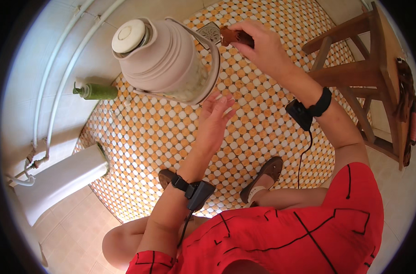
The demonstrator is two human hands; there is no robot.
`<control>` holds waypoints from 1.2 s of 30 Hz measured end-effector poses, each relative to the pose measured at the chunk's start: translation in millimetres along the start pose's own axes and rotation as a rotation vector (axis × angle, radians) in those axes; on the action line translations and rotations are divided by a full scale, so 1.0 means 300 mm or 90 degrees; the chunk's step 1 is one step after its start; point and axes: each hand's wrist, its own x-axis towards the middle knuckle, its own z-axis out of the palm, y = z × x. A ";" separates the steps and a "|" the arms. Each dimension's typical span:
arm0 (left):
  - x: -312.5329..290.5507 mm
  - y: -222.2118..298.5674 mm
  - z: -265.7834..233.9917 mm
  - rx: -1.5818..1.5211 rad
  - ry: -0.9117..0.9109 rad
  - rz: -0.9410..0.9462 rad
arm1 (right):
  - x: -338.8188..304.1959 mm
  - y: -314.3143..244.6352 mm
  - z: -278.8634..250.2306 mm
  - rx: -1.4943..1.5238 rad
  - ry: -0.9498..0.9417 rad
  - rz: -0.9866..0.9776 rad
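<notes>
1. Your right hand [265, 48] had its fingers closed around a brown object [230, 36], thumb on the near side; its exact kind could not be told.
2. The object's long axis ran roughly crosswise, its free end pointing left, out of your grip toward the beige handle [215, 61] of the vacuum flask; in the head view that end lay just beside the floor drain [209, 34].
3. Your left hand [213, 114] was the nearer to the flask: its fingers were loosely bent and gripped nothing visible, their tips at the handle's lower edge. Whether they touched it could not be told.
4. The vacuum flask [164, 59] lay forward and left of those fingers, its long axis running from the base, by your left hand, outward to the pale cap [128, 36] at upper left.
5. Farther out, a green pump bottle [100, 92] was left of the flask, and a wooden stool [354, 77] stood right of your right forearm, upon the tiled floor [162, 128].
</notes>
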 end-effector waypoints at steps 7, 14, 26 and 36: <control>0.053 0.020 -0.062 -0.081 0.057 0.120 | 0.014 -0.018 0.089 -0.126 -0.039 -0.291; 0.088 0.025 -0.076 -0.057 0.070 0.126 | 0.000 0.049 0.225 -0.275 -0.093 -0.365; 0.099 0.046 -0.116 -0.056 0.059 0.187 | 0.000 0.072 0.218 -0.185 -0.213 -0.368; 0.099 0.067 -0.150 -0.009 0.076 0.159 | -0.100 0.018 0.302 -0.063 -0.193 -0.266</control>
